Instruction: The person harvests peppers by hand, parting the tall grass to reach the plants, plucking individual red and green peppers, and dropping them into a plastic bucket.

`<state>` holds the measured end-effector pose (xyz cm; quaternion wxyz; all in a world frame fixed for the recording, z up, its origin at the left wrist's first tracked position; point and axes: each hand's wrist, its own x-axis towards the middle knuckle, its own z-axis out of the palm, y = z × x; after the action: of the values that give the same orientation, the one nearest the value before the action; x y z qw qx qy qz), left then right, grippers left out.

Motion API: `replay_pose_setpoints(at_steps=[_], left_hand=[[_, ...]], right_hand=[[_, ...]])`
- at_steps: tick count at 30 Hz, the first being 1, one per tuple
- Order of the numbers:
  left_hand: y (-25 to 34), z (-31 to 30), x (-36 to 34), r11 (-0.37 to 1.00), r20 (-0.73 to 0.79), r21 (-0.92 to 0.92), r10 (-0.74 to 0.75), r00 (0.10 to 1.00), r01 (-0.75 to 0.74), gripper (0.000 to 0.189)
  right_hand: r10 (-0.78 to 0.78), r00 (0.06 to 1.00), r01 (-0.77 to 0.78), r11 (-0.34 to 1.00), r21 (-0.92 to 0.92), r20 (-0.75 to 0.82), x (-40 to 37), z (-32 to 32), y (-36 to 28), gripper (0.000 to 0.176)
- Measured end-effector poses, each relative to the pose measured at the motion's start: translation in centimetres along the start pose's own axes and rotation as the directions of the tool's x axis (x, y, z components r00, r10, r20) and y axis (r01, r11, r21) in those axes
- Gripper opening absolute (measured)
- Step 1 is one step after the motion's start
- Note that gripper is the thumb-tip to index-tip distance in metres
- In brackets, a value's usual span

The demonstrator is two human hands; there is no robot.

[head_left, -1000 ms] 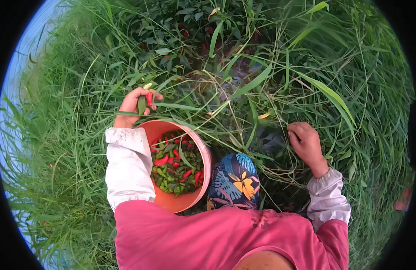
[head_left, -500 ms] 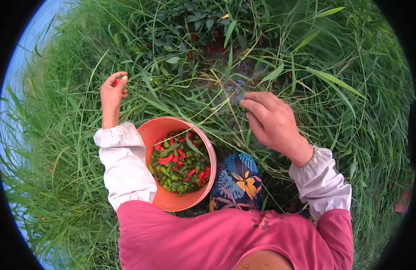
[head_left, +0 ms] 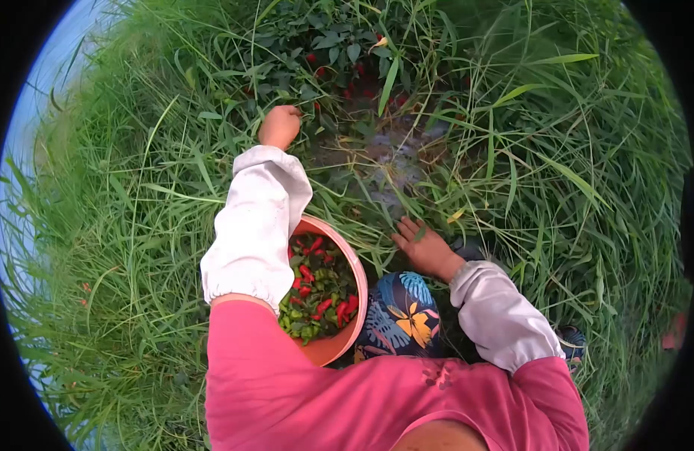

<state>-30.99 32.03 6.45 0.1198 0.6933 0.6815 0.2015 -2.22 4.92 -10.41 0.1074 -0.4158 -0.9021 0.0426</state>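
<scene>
My left hand (head_left: 280,126) is at the pepper plants (head_left: 328,41), back toward me and fingers curled; whatever is inside them is hidden. Its white sleeve cover (head_left: 258,218) crosses the left side of an orange bucket (head_left: 356,263). Red and green chili peppers (head_left: 317,289) with leaves partly fill the bucket. To the right of the bucket my right hand (head_left: 429,250) lies low on the grass, fingers stretched and slightly apart, a small green leaf against them.
Tall grass (head_left: 121,263) surrounds me on both sides. Bare, shiny ground (head_left: 392,158) shows ahead, with red peppers (head_left: 358,71) hanging among the leaves behind it. My knee in patterned cloth (head_left: 399,316) is beside the bucket.
My left hand, which held a red pepper out to the left, has moved right to the plants. My right hand has come down and closer to my knee, onto the grass.
</scene>
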Motion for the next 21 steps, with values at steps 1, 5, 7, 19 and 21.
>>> replay_pose_setpoints(at_steps=[1,5,7,19,21], left_hand=[[0.2,0.8,-0.1,0.967,-0.096,0.253,0.065,0.993,-0.039,0.023],[0.3,1.6,2.0,0.875,-0.04,0.478,-0.063,0.997,0.075,0.029],[-0.4,1.7,2.9,0.876,0.038,0.476,-0.105,0.994,0.075,0.03],[-3.9,-1.6,0.6,0.439,0.378,-0.812,-0.108,0.92,0.385,0.023],[-3.9,-2.0,0.0,0.347,0.475,-0.807,-0.097,0.874,0.477,0.027]], right_hand=[[0.03,1.0,-0.03,0.999,0.027,0.006,-0.6,-0.9,-0.3,0.045],[0.099,0.994,-0.104,0.989,0.107,0.051,-1.6,-1.5,-0.5,0.049],[0.118,0.991,-0.124,0.987,0.103,0.067,-1.8,-0.5,-0.8,0.05],[0.158,0.985,-0.168,0.97,0.178,0.067,-1.2,-0.3,-0.9,0.057],[0.174,0.983,-0.184,0.959,0.217,0.062,-1.3,-0.1,-0.9,0.057]])
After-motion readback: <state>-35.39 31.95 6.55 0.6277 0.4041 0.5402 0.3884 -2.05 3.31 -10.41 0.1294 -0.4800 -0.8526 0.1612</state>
